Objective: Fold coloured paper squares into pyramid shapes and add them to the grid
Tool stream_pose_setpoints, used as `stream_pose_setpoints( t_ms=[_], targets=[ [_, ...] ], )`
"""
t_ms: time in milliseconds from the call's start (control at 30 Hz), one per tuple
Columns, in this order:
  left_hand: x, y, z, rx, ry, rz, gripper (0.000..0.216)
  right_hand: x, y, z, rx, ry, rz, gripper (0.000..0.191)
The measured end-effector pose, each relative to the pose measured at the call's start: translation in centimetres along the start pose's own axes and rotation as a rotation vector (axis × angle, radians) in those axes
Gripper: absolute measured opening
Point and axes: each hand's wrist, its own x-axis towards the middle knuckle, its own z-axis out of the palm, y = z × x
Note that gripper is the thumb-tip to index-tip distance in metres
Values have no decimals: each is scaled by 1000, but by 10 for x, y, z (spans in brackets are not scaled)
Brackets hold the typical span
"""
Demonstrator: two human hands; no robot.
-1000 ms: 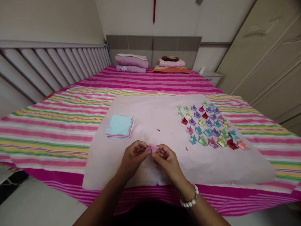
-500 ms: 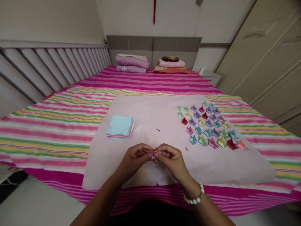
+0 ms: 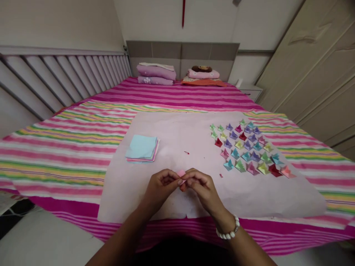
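A small piece of folded pink paper (image 3: 181,173) is held up over the large pale sheet (image 3: 172,129), partly hidden by fingers. My left hand (image 3: 164,183) pinches it from the left between thumb and fingers. From the other side my right hand (image 3: 200,184), with a white bead bracelet at the wrist, grips it too, fingertips close to the left ones. Left of the hands lies a stack of square paper (image 3: 142,147), light blue on top with pink and white edges below. Several folded paper pieces (image 3: 246,156) in many colours stand in rows to the right.
Small red scraps lie on the sheet, one beyond the hands (image 3: 186,152) and one to the right (image 3: 221,175). A striped bedcover (image 3: 69,147) surrounds the sheet. Folded bedding (image 3: 155,74) rests by the headboard (image 3: 155,50), and a railing (image 3: 72,77) runs along the left.
The pink paper has been turned in the fingers, and more of it shows above the fingertips. My right thumb has shifted slightly away from my left thumb.
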Motion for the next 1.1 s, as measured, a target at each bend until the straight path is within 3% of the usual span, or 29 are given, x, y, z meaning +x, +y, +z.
stream_pose_setpoints(
  t_ms=[200,400,600,767,867,1100],
  targets=[
    [1,-8,-3,145,58,95,12,2,1,1,-29,118,134,25],
    [1,-8,-8,238,57,138,11,3,2,-2,-83,111,135,26],
    [0,-6,-8,375,100,174,21,4,4,-6,-350,130,-55,22],
    [-1,-8,-8,582,104,302,21,4,-1,-6,-570,47,-178,13],
    [-1,-9,-9,656,71,306,18,3,-6,-4,-686,-3,-217,13],
    [0,-8,-13,536,10,217,11,2,-9,-4,-734,-82,-236,16]
  ],
)
